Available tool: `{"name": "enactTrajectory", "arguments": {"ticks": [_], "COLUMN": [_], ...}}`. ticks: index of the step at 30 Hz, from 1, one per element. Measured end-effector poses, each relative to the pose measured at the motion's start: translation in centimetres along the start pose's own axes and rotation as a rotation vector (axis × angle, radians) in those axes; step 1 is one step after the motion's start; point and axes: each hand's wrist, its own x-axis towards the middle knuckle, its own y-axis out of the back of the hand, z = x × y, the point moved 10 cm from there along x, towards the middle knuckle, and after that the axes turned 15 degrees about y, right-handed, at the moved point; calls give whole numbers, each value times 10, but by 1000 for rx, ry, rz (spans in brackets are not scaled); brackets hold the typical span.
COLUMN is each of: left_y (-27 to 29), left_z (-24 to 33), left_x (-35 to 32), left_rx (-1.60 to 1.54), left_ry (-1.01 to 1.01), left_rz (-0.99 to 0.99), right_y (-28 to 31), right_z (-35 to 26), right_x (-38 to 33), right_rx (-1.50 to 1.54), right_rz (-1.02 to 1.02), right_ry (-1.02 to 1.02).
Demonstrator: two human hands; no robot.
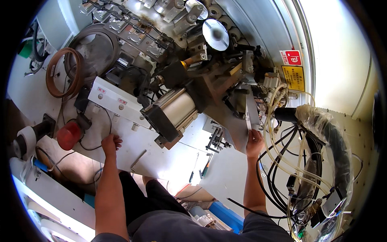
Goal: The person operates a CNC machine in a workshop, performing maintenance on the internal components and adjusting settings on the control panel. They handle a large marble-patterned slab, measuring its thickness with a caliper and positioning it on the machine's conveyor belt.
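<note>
The left hand (111, 143) lies flat with fingers bent on the white surface (137, 141), as if to lean there. The right hand (254, 141) pinches the low end of a gray metal plate (252, 113) beside the hoses (278, 153), keeping it upright

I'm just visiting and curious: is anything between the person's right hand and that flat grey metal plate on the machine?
Nothing visible: the right hand already touches the lower end of the flat grey metal plate. Cream hoses hang just beside it, not between.
</note>
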Motion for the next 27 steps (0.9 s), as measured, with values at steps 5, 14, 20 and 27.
{"name": "enactTrajectory", "arguments": {"ticks": [5, 14, 20, 27], "left_y": [2, -1, -4, 1], "left_z": [-4, -3, 0, 0], "left_x": [7, 3, -3, -5], "left_rx": [14, -4, -9, -97], "left_ry": [9, 25, 17, 13], "left_rz": [7, 1, 4, 18], "right_y": [-5, 4, 3, 1], "right_z": [-68, 14, -33, -34], "right_x": [52, -7, 30, 30], "right_rx": [62, -3, -69, -14], "right_rz": [49, -31, -52, -25], "right_ry": [106, -143, 66, 43]}}
